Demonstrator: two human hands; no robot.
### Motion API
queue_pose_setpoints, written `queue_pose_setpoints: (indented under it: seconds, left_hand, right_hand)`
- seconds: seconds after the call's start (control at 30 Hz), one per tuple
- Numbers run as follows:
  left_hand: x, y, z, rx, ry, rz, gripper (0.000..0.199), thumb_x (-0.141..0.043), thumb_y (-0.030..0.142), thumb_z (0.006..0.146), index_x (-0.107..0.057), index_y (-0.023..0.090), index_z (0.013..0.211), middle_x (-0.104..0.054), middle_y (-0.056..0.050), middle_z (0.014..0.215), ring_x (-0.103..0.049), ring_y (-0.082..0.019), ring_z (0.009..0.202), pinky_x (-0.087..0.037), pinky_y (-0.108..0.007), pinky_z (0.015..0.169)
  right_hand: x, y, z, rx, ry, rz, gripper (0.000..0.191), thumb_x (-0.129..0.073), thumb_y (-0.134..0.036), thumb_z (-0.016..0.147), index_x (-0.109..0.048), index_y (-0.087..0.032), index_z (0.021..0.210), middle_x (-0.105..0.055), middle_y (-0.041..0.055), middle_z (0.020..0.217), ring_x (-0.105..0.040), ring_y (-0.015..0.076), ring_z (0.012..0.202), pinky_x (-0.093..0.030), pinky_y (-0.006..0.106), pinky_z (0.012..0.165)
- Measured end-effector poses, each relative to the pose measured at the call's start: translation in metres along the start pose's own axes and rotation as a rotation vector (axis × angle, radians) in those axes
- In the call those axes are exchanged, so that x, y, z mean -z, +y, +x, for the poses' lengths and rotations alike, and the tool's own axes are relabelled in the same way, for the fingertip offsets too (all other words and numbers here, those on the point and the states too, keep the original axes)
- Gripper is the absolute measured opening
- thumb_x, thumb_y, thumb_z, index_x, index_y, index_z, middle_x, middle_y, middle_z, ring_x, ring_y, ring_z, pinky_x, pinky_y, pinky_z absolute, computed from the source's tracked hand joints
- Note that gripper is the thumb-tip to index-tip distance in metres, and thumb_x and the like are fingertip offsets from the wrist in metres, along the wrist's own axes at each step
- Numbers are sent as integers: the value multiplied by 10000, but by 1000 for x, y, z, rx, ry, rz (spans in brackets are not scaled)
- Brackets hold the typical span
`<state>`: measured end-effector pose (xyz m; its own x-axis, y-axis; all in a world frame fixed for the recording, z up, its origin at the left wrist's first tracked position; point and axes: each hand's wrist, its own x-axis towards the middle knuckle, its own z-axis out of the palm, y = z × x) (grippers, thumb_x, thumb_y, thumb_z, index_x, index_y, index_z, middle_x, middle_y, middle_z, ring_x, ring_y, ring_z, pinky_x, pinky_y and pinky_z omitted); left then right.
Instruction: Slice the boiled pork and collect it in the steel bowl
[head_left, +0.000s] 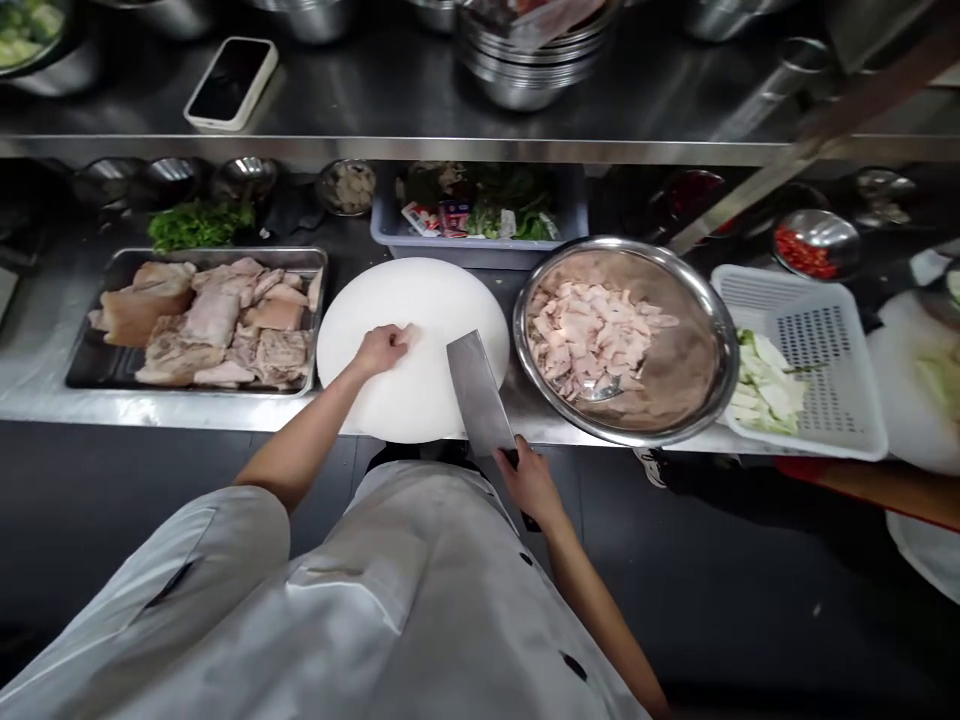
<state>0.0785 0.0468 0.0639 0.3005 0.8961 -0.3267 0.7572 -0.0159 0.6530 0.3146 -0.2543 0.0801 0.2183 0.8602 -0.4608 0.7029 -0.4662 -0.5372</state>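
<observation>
My right hand [529, 478] grips a cleaver [478, 395] by its dark handle. The broad blade points away from me, over the right edge of a round white cutting board [397, 410]. Above the board's middle, my left hand [382, 350] is closed, fingers curled together. A small pale bit may show at its fingertips, too small to name. Left of the board, a metal tray [319, 345] carries large pieces of cooked-looking pale meat [210, 315]. To the right stands a wide steel bowl [690, 350] with sliced meat [592, 330] and what looks like a spoon [602, 390].
Behind the board sits a grey-blue bin [480, 253] with greens and wrappers. A white perforated basket [840, 370] holds sliced vegetables [769, 385]. An overhead shelf [360, 150] bears a phone [232, 85] and stacked bowls [525, 75]. Another person's arm [885, 490] reaches in at right.
</observation>
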Motion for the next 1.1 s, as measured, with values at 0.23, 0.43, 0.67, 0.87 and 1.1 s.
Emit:
queue_pose_setpoints:
  seconds: [0.23, 0.43, 0.67, 0.87, 1.1]
  left_hand:
    - [-36, -12, -62, 99, 63, -981, 629, -810, 262, 593, -538, 241, 1160, -593, 81, 758, -584, -104, 652, -514, -261, 696]
    - [-56, -31, -76, -10, 366, -342, 620, -773, 175, 735, -503, 242, 1289, -630, 8, 874, -643, -190, 798, -531, -347, 784]
    - [-46, -63, -63, -671, 249, 198, 210, -543, 159, 959, -683, 212, 1107, -661, -127, 1216, -571, -296, 1248, -501, -526, 1076]
    - [-42, -76, -56, -752, 284, 208, 237, -473, 214, 1031, -709, 220, 1055, -687, -106, 1110, -609, -253, 1135, -563, -480, 1007]
    - [-48, -76, -53, -748, 298, 169, 221, -497, 224, 1032, -718, 211, 1032, -690, -115, 1075, -629, -250, 1088, -584, -463, 964]
  right_hand:
    - [20, -33, 8, 147, -208, -98, 466, -500, -289, 1031, -488, -107, 1460, -769, 153, 1090, -737, 283, 977, -503, 354, 855]
    - [32, -71, 6, 177, -239, -251, 466, -398, -257, 1083, -405, -114, 1526, -772, 162, 1099, -736, 292, 981, -476, 337, 816]
    - [27, -90, 8, 213, -327, -365, 398, -380, -261, 1108, -398, -149, 1490, -772, 126, 1028, -739, 273, 934, -414, 303, 728]
    - [33, -96, 5, 179, -335, -433, 244, -375, -251, 1107, -494, -156, 1297, -761, 113, 958, -730, 264, 889, -353, 296, 668]
    - [51, -117, -8, 201, -355, -544, 268, -363, -258, 1109, -440, -159, 1347, -755, 120, 945, -734, 272, 866, -347, 297, 636]
